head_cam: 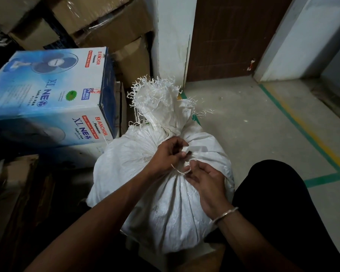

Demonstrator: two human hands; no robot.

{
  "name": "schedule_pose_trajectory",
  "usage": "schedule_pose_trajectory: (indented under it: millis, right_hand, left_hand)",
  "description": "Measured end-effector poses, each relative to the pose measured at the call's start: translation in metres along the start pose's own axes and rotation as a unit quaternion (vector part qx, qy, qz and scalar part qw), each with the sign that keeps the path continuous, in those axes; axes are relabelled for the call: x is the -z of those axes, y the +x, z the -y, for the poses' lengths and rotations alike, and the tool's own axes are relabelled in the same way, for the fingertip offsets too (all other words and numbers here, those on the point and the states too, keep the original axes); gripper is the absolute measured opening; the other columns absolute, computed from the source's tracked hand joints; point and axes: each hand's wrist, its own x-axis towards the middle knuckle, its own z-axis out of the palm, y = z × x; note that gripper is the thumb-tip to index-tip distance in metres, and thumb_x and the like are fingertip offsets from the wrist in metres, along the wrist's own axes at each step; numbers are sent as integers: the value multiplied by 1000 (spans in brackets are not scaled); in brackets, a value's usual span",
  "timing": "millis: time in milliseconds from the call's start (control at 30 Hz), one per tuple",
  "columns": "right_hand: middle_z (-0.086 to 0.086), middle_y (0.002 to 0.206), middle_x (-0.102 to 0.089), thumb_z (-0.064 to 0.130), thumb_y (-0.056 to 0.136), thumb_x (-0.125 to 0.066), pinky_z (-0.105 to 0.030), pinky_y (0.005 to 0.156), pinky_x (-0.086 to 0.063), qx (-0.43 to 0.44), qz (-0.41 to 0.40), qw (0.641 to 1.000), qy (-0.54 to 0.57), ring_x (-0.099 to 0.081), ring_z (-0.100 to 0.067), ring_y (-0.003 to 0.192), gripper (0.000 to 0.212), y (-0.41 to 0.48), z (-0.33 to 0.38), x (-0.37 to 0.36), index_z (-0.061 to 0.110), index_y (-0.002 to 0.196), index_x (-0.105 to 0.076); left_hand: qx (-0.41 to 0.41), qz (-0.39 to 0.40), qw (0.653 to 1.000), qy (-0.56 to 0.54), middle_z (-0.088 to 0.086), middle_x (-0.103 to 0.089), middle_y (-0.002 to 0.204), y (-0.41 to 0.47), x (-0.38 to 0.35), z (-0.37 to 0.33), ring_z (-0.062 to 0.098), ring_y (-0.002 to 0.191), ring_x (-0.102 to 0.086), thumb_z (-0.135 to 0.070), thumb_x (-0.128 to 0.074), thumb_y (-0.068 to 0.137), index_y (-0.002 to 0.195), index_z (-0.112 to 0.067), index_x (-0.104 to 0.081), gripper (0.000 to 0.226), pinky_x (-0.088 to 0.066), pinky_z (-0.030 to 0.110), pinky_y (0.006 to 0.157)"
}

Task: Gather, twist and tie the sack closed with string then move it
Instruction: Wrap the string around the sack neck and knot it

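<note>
We're down on the concrete floor (253, 124) in a storeroom, brown cartons (106, 22) stacked at the back and a blue table-fan box (47, 95) just to our left. Right in front of us stands the white woven sack (155, 203), full and upright between the fan box and our dark-trousered knee (273, 203), its mouth already gathered into a neck (165, 118) with frayed strands splaying above. Now to the hands: our left hand (167, 154) is curled at the neck, fingers pinched on one run of the white string (186, 158); our right hand (206, 179), a thin bangle (225, 213) on its wrist, is half closed just below, fingertips nipping the loose end. We judge the knot to be mid-tie, not yet cinched. Here's the danger: the string looks thin and slick, so if either pinch slackens before the knot bites, the wrap could loosen and the neck untwist. Pull too hard, and the string may snap or slide up toward the frayed top. And if the tie sits loose, lifting the sack by its neck could spill it.
</note>
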Motion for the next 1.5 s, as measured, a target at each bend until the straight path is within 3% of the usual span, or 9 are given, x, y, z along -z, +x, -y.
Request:
schedule_pose_trajectory:
  millis: [200,300,400,567,600,800,967,1133,1500]
  right_hand:
    - [-10,80,-72,10,93,-70,-33,74,-60,-49,-19,998,-26,-68,-19,73,11,7,2,-10,1,99,-72]
    - [-8,76,-72,9,93,-70,-29,65,-60,-50,-29,998,-29,-69,-19,70,7,8,4,-11,2,95,-72]
    - [-12,80,-74,9,92,-71,-31,65,-60,-51,-39,997,-39,-71,-22,72,5,8,5,-12,5,91,-71]
    - [-14,83,-75,6,92,-69,-29,60,-57,-46,-53,997,-37,-69,-23,73,3,7,7,-13,4,93,-71]
    - [-13,80,-74,5,92,-70,-26,57,-55,-46,-56,997,-32,-67,-22,71,1,6,8,-13,4,92,-71]
    - [-11,69,-72,7,92,-71,-19,47,-40,-36,-62,996,-51,-62,-12,53,7,8,6,-15,4,85,-72]
    - [-13,69,-72,9,94,-68,-20,46,-36,-31,-64,995,-64,-58,-14,54,10,12,4,-16,3,89,-75]
    - [-11,67,-68,4,96,-63,-20,48,-34,-47,-42,997,-51,-58,-12,52,12,10,2,-14,0,90,-73]
    - [-9,69,-69,5,96,-64,-23,53,-35,-69,-25,996,-55,-60,-8,51,11,11,4,-17,-1,96,-73]
  left_hand:
    - [-40,23,991,122,5,-69,115,5,5,-4,6,106,-67,8,-60,97,123,-1,-69,29,-51,18,97]
    - [-54,15,978,203,-5,-71,103,10,4,-9,-9,93,-67,5,-65,96,114,-6,-75,23,-52,15,91]
    - [-40,16,972,230,6,-72,95,12,-2,-19,4,82,-69,16,-63,86,111,-8,-72,36,-60,28,79]
    - [-237,31,853,464,3,-68,101,15,-6,-38,23,96,-54,-4,-70,69,105,-9,-74,37,-46,32,80]
    - [-241,24,851,465,3,-70,98,16,-5,-40,24,94,-56,-6,-65,72,104,-9,-74,33,-46,32,79]
    - [-107,-2,931,350,0,-74,92,24,3,-38,23,88,-70,-1,-71,89,110,-10,-72,23,-54,35,75]
    - [-132,38,924,357,6,-76,107,22,5,-31,24,98,-71,4,-65,87,122,-11,-76,40,-54,32,82]
    - [-133,43,929,343,10,-74,100,22,7,-33,27,91,-70,-1,-62,81,108,-6,-77,31,-58,42,81]
    - [-93,7,954,286,3,-71,99,24,14,-31,22,97,-73,4,-72,91,114,0,-74,24,-60,34,91]
